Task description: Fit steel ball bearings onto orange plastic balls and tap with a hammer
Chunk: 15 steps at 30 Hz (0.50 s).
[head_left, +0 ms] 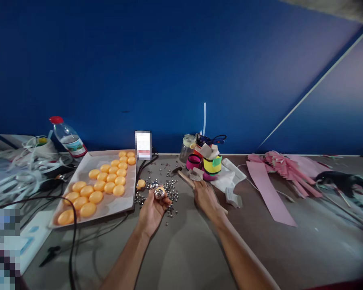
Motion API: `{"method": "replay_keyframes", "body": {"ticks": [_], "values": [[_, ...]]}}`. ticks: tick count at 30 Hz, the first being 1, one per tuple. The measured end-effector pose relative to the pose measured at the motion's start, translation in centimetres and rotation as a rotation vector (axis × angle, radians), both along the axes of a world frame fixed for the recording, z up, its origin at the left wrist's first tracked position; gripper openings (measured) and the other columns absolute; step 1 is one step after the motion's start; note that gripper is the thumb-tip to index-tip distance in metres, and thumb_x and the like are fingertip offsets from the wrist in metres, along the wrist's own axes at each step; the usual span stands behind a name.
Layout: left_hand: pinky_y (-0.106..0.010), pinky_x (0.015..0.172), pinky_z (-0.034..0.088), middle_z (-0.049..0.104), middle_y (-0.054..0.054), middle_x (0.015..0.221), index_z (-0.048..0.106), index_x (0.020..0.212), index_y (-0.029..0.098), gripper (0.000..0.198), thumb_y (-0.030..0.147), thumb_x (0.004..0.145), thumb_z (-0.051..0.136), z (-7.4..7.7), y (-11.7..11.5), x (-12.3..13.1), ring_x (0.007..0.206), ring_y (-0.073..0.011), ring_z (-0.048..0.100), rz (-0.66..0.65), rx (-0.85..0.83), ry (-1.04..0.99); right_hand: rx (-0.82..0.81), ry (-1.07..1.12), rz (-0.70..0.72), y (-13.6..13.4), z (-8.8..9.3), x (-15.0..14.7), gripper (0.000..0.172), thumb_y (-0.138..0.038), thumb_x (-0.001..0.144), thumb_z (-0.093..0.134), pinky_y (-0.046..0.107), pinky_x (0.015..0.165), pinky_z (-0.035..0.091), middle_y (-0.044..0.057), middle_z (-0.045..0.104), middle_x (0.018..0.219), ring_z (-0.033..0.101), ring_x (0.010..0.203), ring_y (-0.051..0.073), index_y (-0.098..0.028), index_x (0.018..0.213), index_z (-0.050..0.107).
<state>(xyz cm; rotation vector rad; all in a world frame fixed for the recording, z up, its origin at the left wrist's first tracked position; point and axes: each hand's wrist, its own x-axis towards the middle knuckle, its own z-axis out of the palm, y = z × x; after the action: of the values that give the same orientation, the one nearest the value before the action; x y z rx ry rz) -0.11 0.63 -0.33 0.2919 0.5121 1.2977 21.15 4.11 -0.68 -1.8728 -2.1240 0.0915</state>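
Here, curled left fingers (167, 200) hold a silvery ball (159, 193) (orange on top); right fingers (200, 186) seemingly close round a hammer (185, 177).

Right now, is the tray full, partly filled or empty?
Partly filled: orange balls lie in the tray, and bare patches of its floor show around them.

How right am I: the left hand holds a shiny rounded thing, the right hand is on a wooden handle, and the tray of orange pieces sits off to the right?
The side is wrong: the head view shows the tray of orange pieces off to the left. The left hand does hold a shiny rounded thing, and the right hand is on a wooden handle.
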Motion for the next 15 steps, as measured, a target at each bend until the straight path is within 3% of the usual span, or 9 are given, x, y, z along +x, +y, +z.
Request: {"method": "replay_keyframes", "body": {"ticks": [6, 11, 15], "values": [[-0.030, 0.063, 0.051, 0.064, -0.005, 0.071, 0.064, 0.086, 0.014, 0.032, 0.044, 0.078, 0.061, 0.0, 0.4, -0.2, 0.058, -0.0132, 0.057, 0.091, -0.037, -0.024, 0.212, 0.363, 0.204, -1.3, 1.9, -1.2, 0.022, -0.015, 0.088, 0.034, 0.028, 0.070, 0.042, 0.008, 0.060, 0.084, 0.057, 0.078, 0.019, -0.016, 0.094, 0.056], [-0.026, 0.056, 0.048, 0.062, -0.002, 0.065, 0.063, 0.073, 0.014, 0.030, 0.044, 0.076, 0.064, -0.1, 0.7, -0.3, 0.052, -0.0105, 0.052, 0.183, -0.047, -0.041, -0.003, 0.400, 0.488, -2.7, 3.3, -2.3, 0.019, -0.017, 0.088, 0.039, 0.023, 0.064, 0.040, 0.005, 0.061, 0.083, 0.056, 0.072, 0.015, -0.018, 0.090, 0.057], [-0.026, 0.057, 0.048, 0.062, -0.002, 0.065, 0.066, 0.080, 0.014, 0.030, 0.043, 0.076, 0.064, 0.0, 0.7, -0.4, 0.051, -0.0100, 0.052, 0.214, -0.031, -0.019, -0.045, 0.404, 0.520, -3.1, 3.5, -2.7, 0.020, -0.017, 0.087, 0.039, 0.023, 0.066, 0.040, 0.004, 0.062, 0.083, 0.056, 0.073, 0.015, -0.019, 0.090, 0.058]]}}
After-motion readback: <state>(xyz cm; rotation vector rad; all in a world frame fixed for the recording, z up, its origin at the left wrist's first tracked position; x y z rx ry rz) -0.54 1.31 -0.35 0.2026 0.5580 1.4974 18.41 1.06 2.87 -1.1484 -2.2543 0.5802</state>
